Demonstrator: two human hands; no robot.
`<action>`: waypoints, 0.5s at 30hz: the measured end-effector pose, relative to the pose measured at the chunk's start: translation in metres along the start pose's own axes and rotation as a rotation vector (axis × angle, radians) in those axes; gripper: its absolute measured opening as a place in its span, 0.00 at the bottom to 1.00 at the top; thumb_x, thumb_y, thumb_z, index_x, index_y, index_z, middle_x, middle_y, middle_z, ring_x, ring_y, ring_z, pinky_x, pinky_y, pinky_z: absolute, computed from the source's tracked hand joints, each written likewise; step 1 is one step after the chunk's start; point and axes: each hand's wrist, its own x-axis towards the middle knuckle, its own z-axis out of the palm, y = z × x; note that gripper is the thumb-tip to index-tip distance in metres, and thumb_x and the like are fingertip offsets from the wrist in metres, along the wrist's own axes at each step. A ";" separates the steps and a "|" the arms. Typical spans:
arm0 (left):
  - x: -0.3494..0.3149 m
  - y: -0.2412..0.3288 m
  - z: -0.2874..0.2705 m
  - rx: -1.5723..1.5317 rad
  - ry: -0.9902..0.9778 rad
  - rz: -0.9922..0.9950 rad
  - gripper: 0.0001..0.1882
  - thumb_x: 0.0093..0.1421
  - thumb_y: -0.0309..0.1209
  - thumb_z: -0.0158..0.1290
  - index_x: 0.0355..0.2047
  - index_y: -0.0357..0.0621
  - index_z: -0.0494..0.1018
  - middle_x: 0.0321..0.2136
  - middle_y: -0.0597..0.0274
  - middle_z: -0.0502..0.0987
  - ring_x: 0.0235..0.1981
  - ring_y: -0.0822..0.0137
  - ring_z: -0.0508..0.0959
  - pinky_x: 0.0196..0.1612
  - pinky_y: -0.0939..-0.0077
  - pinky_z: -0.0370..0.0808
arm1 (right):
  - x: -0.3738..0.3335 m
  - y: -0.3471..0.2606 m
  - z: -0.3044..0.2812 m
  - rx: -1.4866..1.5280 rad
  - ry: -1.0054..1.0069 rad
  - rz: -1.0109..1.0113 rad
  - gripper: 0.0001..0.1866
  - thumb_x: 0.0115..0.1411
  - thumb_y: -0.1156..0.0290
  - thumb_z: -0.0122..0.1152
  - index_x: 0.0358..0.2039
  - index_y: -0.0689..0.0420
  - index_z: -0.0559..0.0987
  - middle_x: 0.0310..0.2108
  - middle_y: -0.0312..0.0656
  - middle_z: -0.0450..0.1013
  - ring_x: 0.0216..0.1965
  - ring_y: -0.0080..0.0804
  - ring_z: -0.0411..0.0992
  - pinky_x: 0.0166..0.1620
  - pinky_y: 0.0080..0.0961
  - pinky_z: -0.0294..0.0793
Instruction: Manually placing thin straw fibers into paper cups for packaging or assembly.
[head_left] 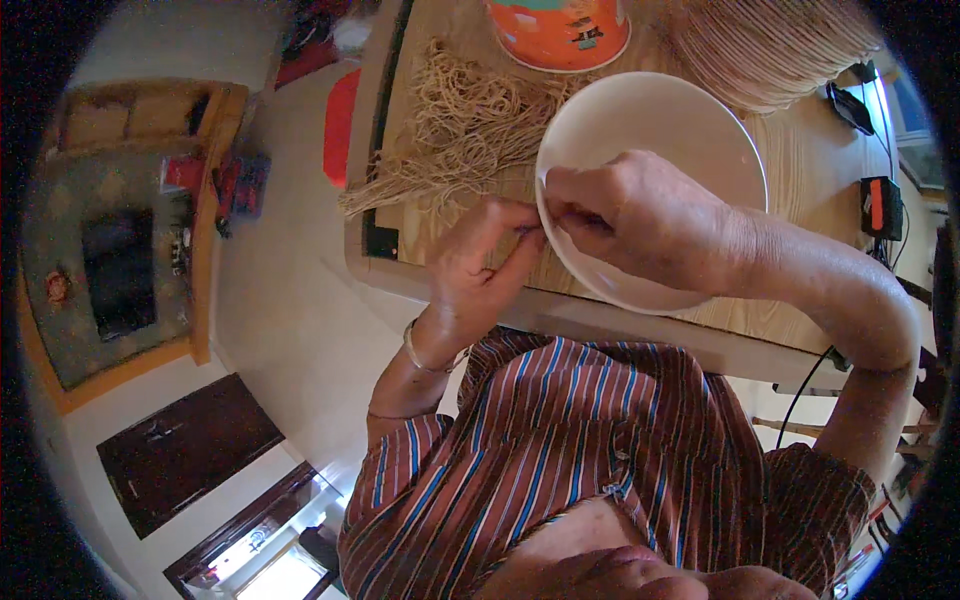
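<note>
A large white bowl point(690, 110) stands near the front edge of the wooden table. My right hand point(640, 215) reaches over it from the right, fingers curled together at the bowl's left rim. Just outside that rim is my left hand point(480, 260), with thumb and fingertips pinched together and a bracelet on the wrist. The two hands are close together, with the rim between them. Whatever lies between the fingertips is too small or hidden to make out. A loose heap of beige cord point(470, 120) spreads behind my left hand, with strands trailing left.
An orange tub point(560, 35) stands behind the bowl. To its right lies a big coil of beige cord point(775, 45). A black box with an orange strip point(880, 208) and cables sit at the table's right edge. A red stool point(341, 130) is left of the table.
</note>
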 end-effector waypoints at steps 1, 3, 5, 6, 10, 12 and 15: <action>-0.001 0.000 0.000 0.001 0.013 -0.004 0.08 0.54 0.18 0.56 0.35 0.40 0.73 0.30 0.58 0.77 0.33 0.65 0.79 0.37 0.73 0.75 | 0.001 0.001 0.001 0.017 0.015 -0.022 0.09 0.58 0.69 0.52 0.32 0.59 0.77 0.27 0.54 0.76 0.33 0.55 0.76 0.38 0.46 0.75; 0.000 0.000 0.000 0.029 0.011 0.069 0.07 0.54 0.19 0.56 0.34 0.40 0.74 0.30 0.57 0.77 0.32 0.63 0.79 0.37 0.72 0.75 | 0.002 0.002 0.001 0.027 0.020 -0.047 0.08 0.58 0.69 0.52 0.32 0.60 0.77 0.27 0.54 0.75 0.32 0.56 0.75 0.37 0.46 0.75; 0.002 0.001 -0.001 0.027 0.012 0.098 0.07 0.55 0.19 0.55 0.34 0.40 0.74 0.30 0.57 0.77 0.32 0.62 0.79 0.37 0.72 0.74 | 0.002 -0.002 0.001 0.085 0.035 0.000 0.08 0.58 0.69 0.53 0.32 0.60 0.77 0.27 0.54 0.75 0.31 0.57 0.74 0.37 0.46 0.74; 0.003 0.002 -0.002 0.031 0.004 0.127 0.06 0.55 0.20 0.55 0.34 0.39 0.74 0.30 0.57 0.77 0.32 0.61 0.79 0.37 0.71 0.74 | 0.003 -0.003 0.000 0.075 0.023 -0.007 0.08 0.58 0.69 0.53 0.32 0.60 0.77 0.27 0.54 0.75 0.31 0.57 0.74 0.37 0.46 0.74; -0.006 -0.013 0.006 -0.022 0.056 0.056 0.06 0.56 0.21 0.55 0.34 0.39 0.73 0.30 0.57 0.77 0.32 0.63 0.79 0.37 0.72 0.75 | 0.003 0.001 0.002 0.169 -0.003 0.029 0.06 0.58 0.72 0.56 0.34 0.61 0.76 0.25 0.47 0.73 0.28 0.39 0.71 0.34 0.34 0.72; -0.011 -0.022 0.012 -0.240 0.081 -0.086 0.06 0.56 0.22 0.55 0.35 0.39 0.72 0.31 0.58 0.77 0.33 0.67 0.79 0.37 0.74 0.75 | 0.003 0.002 0.002 0.187 -0.003 0.021 0.05 0.59 0.75 0.57 0.35 0.61 0.74 0.23 0.41 0.72 0.26 0.22 0.67 0.31 0.25 0.70; -0.017 -0.022 0.015 -0.359 0.099 -0.155 0.06 0.58 0.22 0.54 0.36 0.39 0.72 0.33 0.59 0.78 0.35 0.71 0.78 0.38 0.75 0.75 | 0.004 -0.002 0.000 0.242 -0.055 0.129 0.06 0.58 0.73 0.57 0.34 0.61 0.76 0.24 0.48 0.73 0.26 0.29 0.71 0.34 0.31 0.73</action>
